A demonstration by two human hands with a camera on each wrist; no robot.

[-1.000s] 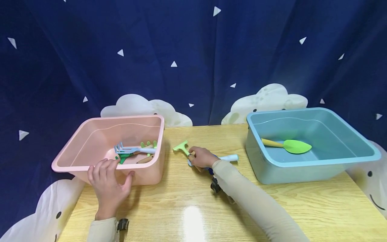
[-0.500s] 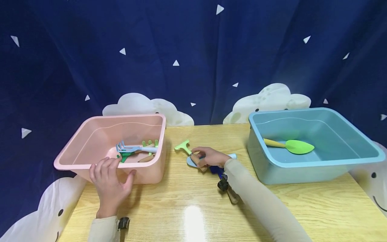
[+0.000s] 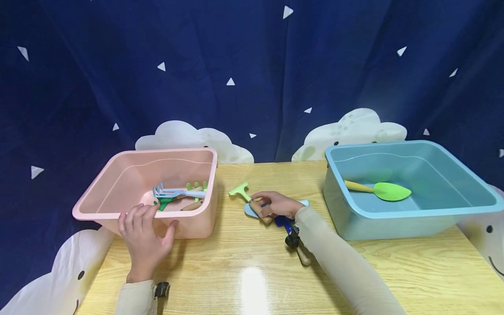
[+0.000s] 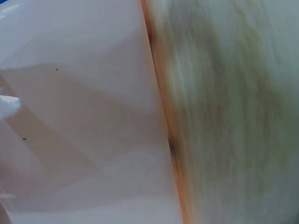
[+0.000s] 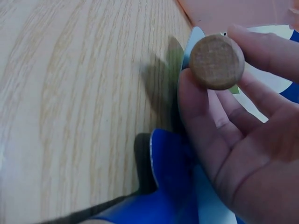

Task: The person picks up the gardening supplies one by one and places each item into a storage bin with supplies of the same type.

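Note:
My right hand [image 3: 277, 204] pinches the wooden handle [image 5: 217, 61] of a toy garden tool [image 3: 239, 189] with a light green T-shaped head, thumb and fingers on either side. It overlaps a light blue trowel [image 3: 250, 211], whose handle [image 3: 305, 202] shows beyond the hand. Next to the wrist is a dark blue tool [image 3: 281, 221] with a wooden handle, partly hidden by the sleeve. At left, my left hand [image 3: 143, 240] holds the near rim of the pink bin [image 3: 94, 216], fingers over the edge and thumb against the outer wall.
Inside the pink bin are a light blue fork [image 3: 167, 192], a dark green tool [image 3: 163, 202] and other wooden-handled tools. A blue bin [image 3: 413, 213] at right holds a lime trowel [image 3: 391, 191] with a yellow handle. A dark curtain [image 3: 252, 65] hangs behind the wooden table [image 3: 212, 280].
My right hand has shifted slightly right along the T-headed tool's handle, uncovering more of the light blue trowel and the dark blue tool. My left hand stays on the pink rim.

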